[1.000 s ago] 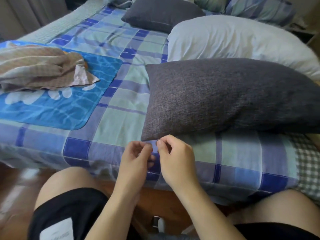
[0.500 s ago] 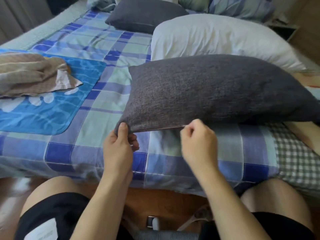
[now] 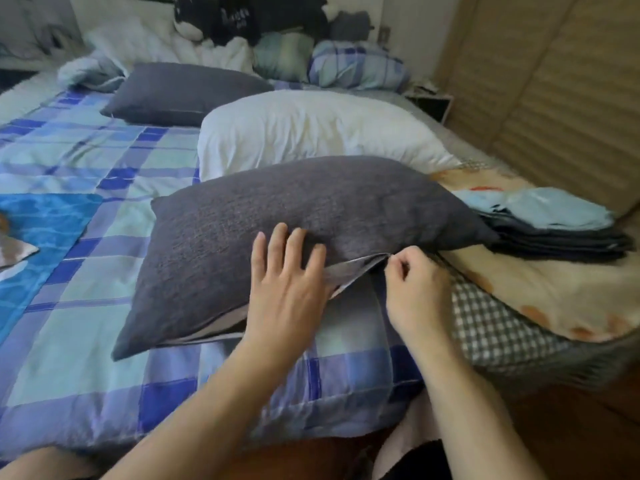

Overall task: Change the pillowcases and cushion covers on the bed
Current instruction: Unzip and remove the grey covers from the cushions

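Our left hand [image 3: 287, 282] lies flat, fingers straight, on the dark grey cushion [image 3: 277, 233]. Our right hand [image 3: 415, 289] pinches the cover's near edge, likely the zip, too small to tell. The seam gapes open. The cushion sits on the blue checked bedspread [image 3: 86, 306], just before a white pillow [image 3: 311, 133].

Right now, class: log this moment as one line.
left hand: presses grey cushion | right hand: pinches zip end | cover: partly unzipped | bed: underneath
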